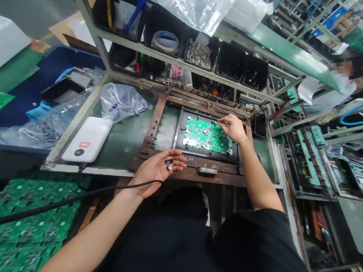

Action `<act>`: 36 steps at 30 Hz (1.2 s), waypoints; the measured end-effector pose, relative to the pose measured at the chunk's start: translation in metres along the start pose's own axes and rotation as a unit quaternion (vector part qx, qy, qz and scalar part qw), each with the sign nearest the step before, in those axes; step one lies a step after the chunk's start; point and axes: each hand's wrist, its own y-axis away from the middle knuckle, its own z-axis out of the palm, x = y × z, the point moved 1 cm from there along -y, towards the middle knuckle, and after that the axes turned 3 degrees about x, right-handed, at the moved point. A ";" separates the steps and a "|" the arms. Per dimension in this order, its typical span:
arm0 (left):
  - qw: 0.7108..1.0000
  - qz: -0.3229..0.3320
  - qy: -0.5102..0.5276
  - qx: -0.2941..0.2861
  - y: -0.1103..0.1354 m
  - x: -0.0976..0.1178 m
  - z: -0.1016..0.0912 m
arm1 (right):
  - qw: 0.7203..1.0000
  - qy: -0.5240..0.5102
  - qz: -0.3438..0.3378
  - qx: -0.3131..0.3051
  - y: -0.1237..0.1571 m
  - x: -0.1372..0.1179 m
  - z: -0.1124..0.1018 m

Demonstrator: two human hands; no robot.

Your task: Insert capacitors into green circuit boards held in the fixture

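My left hand (159, 168) is held palm up in front of the frame, fingers slightly curled. On its fingers rest a few small black cylindrical capacitors (169, 167), one showing a pale round top. A green circuit board (206, 135) lies in a black tray (179, 138) set within a brown metal frame (150, 137). My right hand (232, 127) is over the board's upper right part, its thumb and fingertips pinched close to the surface. Whatever those fingertips grip is too small to make out.
A white power bank (87, 140) and a clear plastic bag (120, 100) lie left of the frame. Black parts bins (202, 53) line the rack behind. Stacked green boards (30, 225) stand lower left. A black cable (70, 198) passes the left wrist. Another person (345, 67) is at far right.
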 end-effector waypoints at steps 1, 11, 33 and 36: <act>1.000 0.001 0.000 0.000 0.000 -0.001 0.000 | 1.000 0.016 -0.006 -0.003 -0.002 -0.001 0.003; 0.997 0.056 -0.042 -0.017 -0.014 0.003 0.001 | 0.990 0.126 -0.066 0.001 -0.010 -0.029 0.021; 0.993 0.078 -0.086 -0.016 -0.030 0.000 0.012 | 0.979 -0.137 -0.139 0.060 0.031 -0.107 -0.008; 0.991 0.087 -0.096 -0.038 -0.032 -0.006 0.018 | 0.966 -0.169 -0.181 0.073 0.052 -0.146 -0.017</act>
